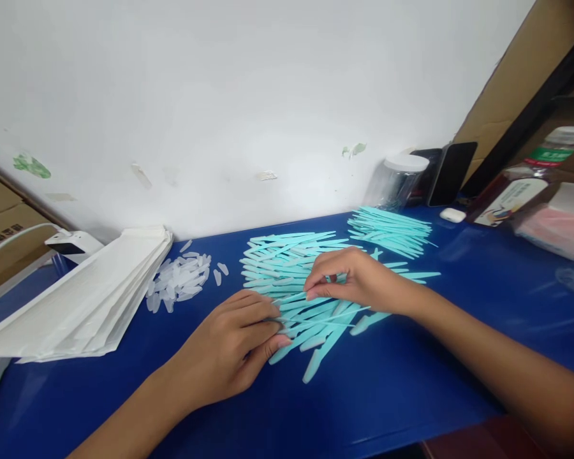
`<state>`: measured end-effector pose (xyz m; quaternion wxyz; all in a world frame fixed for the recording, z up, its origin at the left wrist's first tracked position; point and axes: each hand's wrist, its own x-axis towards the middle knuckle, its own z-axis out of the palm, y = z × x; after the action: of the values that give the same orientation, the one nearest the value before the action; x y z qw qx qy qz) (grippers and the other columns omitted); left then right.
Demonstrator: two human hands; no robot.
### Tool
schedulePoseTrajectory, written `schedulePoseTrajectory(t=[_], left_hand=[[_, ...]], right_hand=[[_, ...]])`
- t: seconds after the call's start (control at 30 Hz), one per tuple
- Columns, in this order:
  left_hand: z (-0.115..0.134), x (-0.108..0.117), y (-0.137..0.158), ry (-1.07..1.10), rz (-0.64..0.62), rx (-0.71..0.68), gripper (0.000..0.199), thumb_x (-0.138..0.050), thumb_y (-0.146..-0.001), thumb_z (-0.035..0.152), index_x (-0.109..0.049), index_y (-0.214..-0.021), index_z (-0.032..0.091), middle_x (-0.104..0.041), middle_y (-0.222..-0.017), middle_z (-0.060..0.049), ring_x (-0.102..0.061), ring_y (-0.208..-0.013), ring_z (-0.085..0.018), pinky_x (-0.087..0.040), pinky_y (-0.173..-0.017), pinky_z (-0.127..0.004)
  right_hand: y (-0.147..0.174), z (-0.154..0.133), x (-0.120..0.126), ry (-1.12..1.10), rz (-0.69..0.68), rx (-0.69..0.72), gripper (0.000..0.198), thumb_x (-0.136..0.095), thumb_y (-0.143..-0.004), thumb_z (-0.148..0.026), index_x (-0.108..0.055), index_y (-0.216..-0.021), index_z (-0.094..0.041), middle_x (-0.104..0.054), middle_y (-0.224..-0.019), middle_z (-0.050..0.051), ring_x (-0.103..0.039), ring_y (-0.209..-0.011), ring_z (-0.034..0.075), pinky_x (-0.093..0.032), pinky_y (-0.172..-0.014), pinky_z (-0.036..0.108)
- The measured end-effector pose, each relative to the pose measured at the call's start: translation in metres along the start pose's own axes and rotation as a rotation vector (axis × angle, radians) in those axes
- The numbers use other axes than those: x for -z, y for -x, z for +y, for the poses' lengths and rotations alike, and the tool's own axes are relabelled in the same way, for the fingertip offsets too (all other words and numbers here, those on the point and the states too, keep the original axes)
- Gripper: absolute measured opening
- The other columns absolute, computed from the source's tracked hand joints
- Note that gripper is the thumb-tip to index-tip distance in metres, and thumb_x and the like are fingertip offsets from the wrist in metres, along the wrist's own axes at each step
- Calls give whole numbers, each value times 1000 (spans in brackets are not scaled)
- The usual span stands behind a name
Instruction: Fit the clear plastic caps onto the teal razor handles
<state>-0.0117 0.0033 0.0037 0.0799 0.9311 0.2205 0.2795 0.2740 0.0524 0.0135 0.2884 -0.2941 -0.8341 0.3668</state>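
Note:
A loose pile of turquoise eyebrow razors (287, 255) lies in the middle of the blue table. My left hand (239, 338) is closed at the near left side of the pile, with thin razor handles sticking out to the right from between thumb and fingers. Thumb and forefinger of my right hand (349, 280) pinch together over the pile, on what looks like one razor; its end is hidden by the fingers. A second bunch of razors (387, 229) lies farther back on the right. Small translucent blade caps (182, 277) are heaped to the left of the pile.
White padded envelopes (86, 293) are stacked at the left, beside a white device (74, 245) with a cable. Along the back right stand a clear jar (397, 182) with a white lid, a dark phone (452, 173), a white earbud case (452, 215) and a bottle (516, 185).

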Motion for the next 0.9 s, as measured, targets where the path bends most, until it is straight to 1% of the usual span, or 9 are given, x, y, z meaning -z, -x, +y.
schedulePoseTrajectory(t=[0.13,0.23,0.3,0.43,0.57,0.67,0.77,0.83,0.9], left_hand=[[2,1,0,32,5,2,9,-67,-102,14,-75,-103,17,-76,-102,-9,-73,-99,-21,-61,-95,-39],[5,3,0,59,21,-6,10,-66,-101,12,-75,-104,16,-76,-103,-10,-72,-100,-22,-61,-96,-39],[7,4,0,64,25,-13,10,-67,-100,11,-75,-105,15,-76,-103,-10,-72,-103,-22,-61,-101,-40],[10,2,0,51,5,-21,9,-66,-101,12,-74,-102,15,-76,-99,-7,-74,-96,-18,-56,-117,-44],[10,1,0,48,-11,-7,12,-62,-103,14,-73,-100,17,-75,-96,-4,-73,-90,-16,-54,-120,-48],[8,0,1,55,-11,-8,11,-63,-103,14,-73,-100,17,-75,-97,-5,-73,-91,-17,-54,-120,-48],[7,-1,2,46,-12,-10,9,-64,-102,13,-73,-101,16,-75,-99,-5,-73,-94,-17,-50,-124,-49],[6,-2,2,41,-14,-11,8,-65,-102,12,-72,-101,15,-75,-100,-6,-73,-95,-16,-48,-126,-50],[6,-2,3,42,-24,-8,8,-65,-102,11,-72,-101,15,-75,-100,-5,-73,-94,-16,-47,-127,-50]], right_hand=[[-1,2,1,-58,6,-75,36,-72,-97,-56,-85,-98,-22,-82,-94,7,-72,-83,21,-52,-72,32],[-2,12,5,24,85,-143,41,-64,-102,-57,-84,-99,-21,-82,-94,7,-71,-85,21,-50,-72,32],[-2,20,7,125,103,-138,42,-64,-102,-57,-83,-95,-20,-80,-91,6,-69,-82,20,-47,-70,31],[-1,30,11,263,9,-118,38,-71,-97,-57,-82,-93,-21,-75,-89,6,-64,-80,19,-45,-69,31],[0,30,9,343,-29,-133,29,-79,-92,-51,-79,-91,-21,-73,-92,6,-63,-86,21,-46,-73,32],[1,28,7,362,-45,-125,25,-76,-95,-46,-77,-90,-21,-71,-92,6,-62,-88,22,-45,-74,33],[2,23,8,358,-7,-72,27,-71,-99,-48,-75,-94,-21,-71,-95,7,-62,-92,22,-45,-76,33],[2,18,10,321,16,-38,28,-69,-101,-48,-74,-96,-21,-74,-97,7,-64,-92,22,-46,-77,33],[3,13,12,259,-1,-39,26,-69,-102,-46,-74,-95,-21,-76,-95,5,-67,-88,20,-47,-76,32]])
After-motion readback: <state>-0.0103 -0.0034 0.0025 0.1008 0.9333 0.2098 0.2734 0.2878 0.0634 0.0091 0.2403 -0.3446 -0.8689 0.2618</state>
